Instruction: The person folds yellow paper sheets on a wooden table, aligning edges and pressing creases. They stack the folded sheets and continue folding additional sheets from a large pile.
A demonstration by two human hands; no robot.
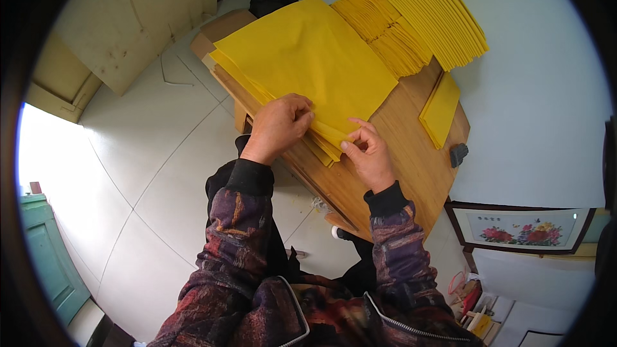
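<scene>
From the head view, my right hand (371,157) has thumb and forefinger pinched at the near corner of a pile of yellow fabric sheets (305,58), where the layers fan slightly apart. My left hand (279,127) lies over the same near edge, further left, fingers curled in toward the thumb; I cannot tell whether cloth is caught between them. The pile lies flat on the wooden table (411,135), spreading ahead of both hands and off to the left of my right one. Its longer side looks to run slantwise, from far left down to that near corner, so my right hand is nearest the corner and my left sits partway along the edge. Folded yellow bundles (393,35) lie just beyond, with a folded yellow piece (441,109) apart on the right.
</scene>
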